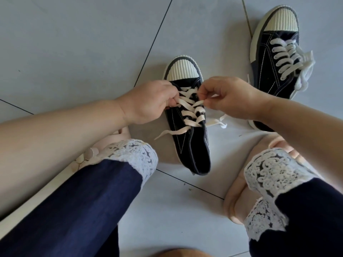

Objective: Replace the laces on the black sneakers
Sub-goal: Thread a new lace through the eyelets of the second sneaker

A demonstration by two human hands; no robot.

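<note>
A black canvas sneaker (193, 145) with a ribbed white toe cap lies on the tiled floor between my legs, toe pointing away. A cream lace (191, 112) crosses through its eyelets, and both loose ends trail out to the left and right. My left hand (148, 102) pinches a lace strand at the shoe's left side. My right hand (228, 97) pinches a strand at the right side. A second black sneaker (272, 52) lies at the upper right, laced in white, with its lace ends bunched loosely beside it.
Grey floor tiles (83, 43) with dark grout lines stretch away to the left and beyond the shoes. My legs in dark blue trousers with white lace cuffs (135, 156) flank the near sneaker. A pale slipper (239, 191) is on my right foot.
</note>
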